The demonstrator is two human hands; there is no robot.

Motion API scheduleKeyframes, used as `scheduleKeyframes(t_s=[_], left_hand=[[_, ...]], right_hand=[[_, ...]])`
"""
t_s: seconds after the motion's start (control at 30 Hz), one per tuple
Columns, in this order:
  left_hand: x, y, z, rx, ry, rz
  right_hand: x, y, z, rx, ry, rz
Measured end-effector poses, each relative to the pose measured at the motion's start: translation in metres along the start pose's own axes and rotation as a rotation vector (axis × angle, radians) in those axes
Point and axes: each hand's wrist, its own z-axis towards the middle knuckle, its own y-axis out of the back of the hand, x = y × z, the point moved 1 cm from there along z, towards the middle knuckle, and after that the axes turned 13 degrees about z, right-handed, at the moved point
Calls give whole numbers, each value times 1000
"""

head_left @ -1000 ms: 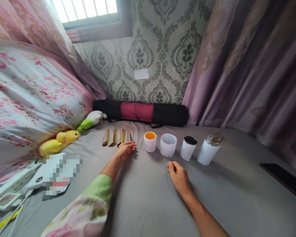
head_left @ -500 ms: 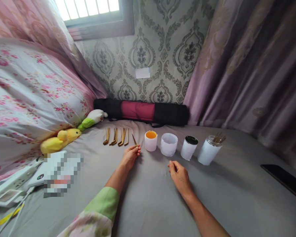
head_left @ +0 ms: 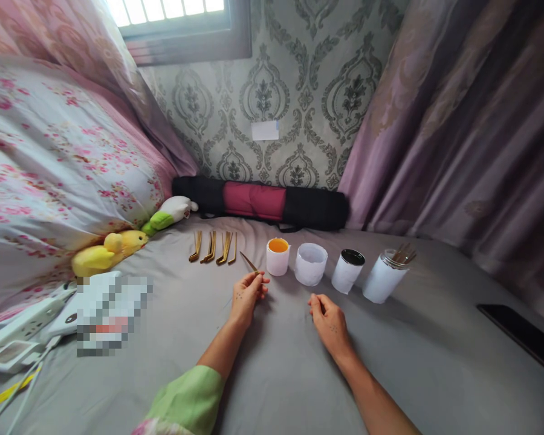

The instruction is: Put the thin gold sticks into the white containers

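My left hand (head_left: pixel 248 296) pinches a thin gold-brown straw (head_left: pixel 249 262), which slants up and to the left from the fingertips. To the left of its tip, several gold bent straws (head_left: pixel 208 249) lie in small bundles, with a single straw (head_left: pixel 234 249) at their right end. Just beyond my left hand stands a white-wrapped cup (head_left: pixel 277 264) with an orange inside. Beside it are a wider whitish cup (head_left: pixel 311 269) and a white-wrapped can (head_left: pixel 346 278) with a dark inside. My right hand (head_left: pixel 329 320) rests on the sheet below the wider cup, fingers curled, nothing visible in them.
At the right of the row, a white-wrapped jar (head_left: pixel 381 284) holds several thin brown sticks. A black phone-like slab (head_left: pixel 521 338) lies far right. Left are plush toys (head_left: pixel 113 251), a power strip (head_left: pixel 27 329) and cables. A long black-and-red bag (head_left: pixel 254 200) lies along the wall.
My left hand has moved a little right and toward me, carrying the straw, which now slants more to the left. My right hand stays in place. The view has shifted slightly.
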Motion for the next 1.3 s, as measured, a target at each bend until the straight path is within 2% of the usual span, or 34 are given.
scheduleKeyframes(t_s=[0.37,0.93,1.3], left_hand=[[3,-3,-10,-34,-113,197],[2,-5,-20,-79,-397,473],[-3,-8,-27,24,-590,669]], right_hand=[[1,0,0,7,-11,-6],[1,-1,0,14,-26,-6],[5,0,0,15,-32,15]])
